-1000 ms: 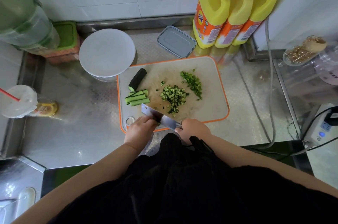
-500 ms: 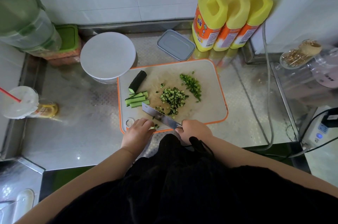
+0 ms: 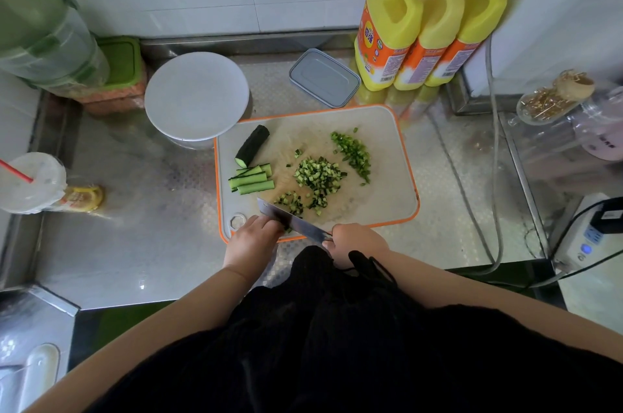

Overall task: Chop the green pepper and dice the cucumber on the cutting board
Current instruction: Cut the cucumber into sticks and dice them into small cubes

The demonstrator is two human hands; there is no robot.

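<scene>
- The cutting board (image 3: 387, 183), orange-rimmed, lies on the steel counter (image 3: 135, 227).
- The right hand (image 3: 357, 242) grasps the handle of the cleaver (image 3: 291, 218), whose blade stands on the board's near edge.
- The left hand (image 3: 251, 239) sits against the blade's left side, fingers curled, probably over a cucumber strip that is mostly hidden.
- Diced cucumber (image 3: 317, 178) is heaped mid-board; chopped green pepper (image 3: 354, 154) lies to its far right.
- Cucumber strips (image 3: 251, 181) and an uncut cucumber piece (image 3: 253, 145) rest at the left.
</scene>
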